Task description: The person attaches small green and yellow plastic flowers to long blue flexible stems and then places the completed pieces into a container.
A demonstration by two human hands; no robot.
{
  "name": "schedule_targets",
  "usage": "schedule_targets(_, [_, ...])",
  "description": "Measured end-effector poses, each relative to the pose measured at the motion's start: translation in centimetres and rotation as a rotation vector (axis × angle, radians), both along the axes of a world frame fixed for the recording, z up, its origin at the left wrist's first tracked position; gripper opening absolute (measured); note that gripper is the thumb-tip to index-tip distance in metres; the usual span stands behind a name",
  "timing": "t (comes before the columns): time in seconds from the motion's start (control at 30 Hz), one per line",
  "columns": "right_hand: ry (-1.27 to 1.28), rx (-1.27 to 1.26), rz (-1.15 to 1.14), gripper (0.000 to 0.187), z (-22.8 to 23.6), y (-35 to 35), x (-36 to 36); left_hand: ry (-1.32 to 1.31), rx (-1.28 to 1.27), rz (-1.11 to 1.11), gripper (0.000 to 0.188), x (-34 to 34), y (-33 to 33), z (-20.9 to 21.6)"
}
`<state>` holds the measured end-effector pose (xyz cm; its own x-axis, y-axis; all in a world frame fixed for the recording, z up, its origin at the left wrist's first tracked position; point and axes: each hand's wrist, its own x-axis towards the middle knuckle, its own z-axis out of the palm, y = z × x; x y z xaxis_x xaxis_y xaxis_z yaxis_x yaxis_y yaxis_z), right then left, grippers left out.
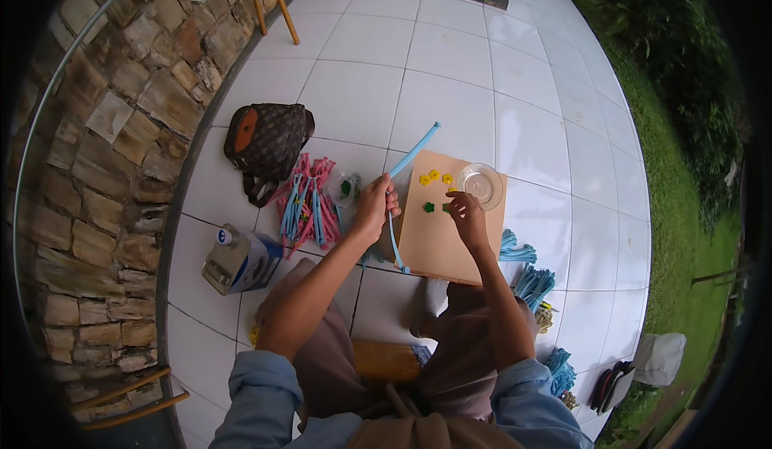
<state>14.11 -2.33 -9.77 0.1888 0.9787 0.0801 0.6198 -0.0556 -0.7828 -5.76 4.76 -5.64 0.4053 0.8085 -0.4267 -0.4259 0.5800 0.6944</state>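
Observation:
My left hand (376,206) is closed round the middle of a light blue, soft-looking strip (416,150); one end points up and away, the other hangs down to the board's near left edge. Over a tan board (438,248), my right hand (466,212) has its fingers bent together at a small green flower-shaped piece (446,207), which they partly hide. A second green flower piece (429,207) lies just left of it. Beyond these sit several yellow flower pieces (435,176). A clear round dish (480,185) stands at the board's far right corner.
Left of the board lie a heap of pink and blue strips (310,204), a clear container with green pieces (346,188), a brown backpack (269,143) and a jerrycan (241,260). Bundles of blue strips (534,287) lie at the right. A stone wall (96,176) borders the left.

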Motion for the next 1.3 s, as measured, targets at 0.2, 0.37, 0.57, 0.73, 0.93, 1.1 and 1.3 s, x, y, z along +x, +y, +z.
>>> schedule_targets(0.2, [-0.331,0.150,0.031,0.027,-3.1,0.2,-2.6,-0.006,-0.010,-0.041,0.024,0.1,-0.4,0.3])
schedule_targets(0.37, [-0.412,0.172,0.040,0.027,-3.9,0.8,-2.6,-0.016,-0.098,-0.033,0.020,0.1,-0.3,0.4])
schedule_targets(0.57, [-0.319,0.267,-0.002,0.025,-2.4,1.6,-2.9,-0.096,-0.110,-0.104,0.021,-1.1,0.9,-0.3])
schedule_targets(0.73, [-0.160,0.420,0.030,0.027,4.9,1.8,-5.8,0.121,0.048,-0.096,0.030,-1.3,0.3,1.9])
schedule_targets(0.93, [-0.319,0.516,0.118,0.031,9.0,1.0,-7.2,0.207,0.177,-0.214,0.028,-1.4,-0.6,3.7])
schedule_targets(1.1, [-0.394,0.546,0.142,0.032,9.1,1.3,-7.9,0.183,0.177,-0.134,0.027,-2.3,-0.1,3.4])
schedule_targets(1.3, [-0.521,0.640,0.195,0.024,9.1,1.7,-7.8,0.160,0.128,-0.138,0.026,-2.2,-0.1,3.6])
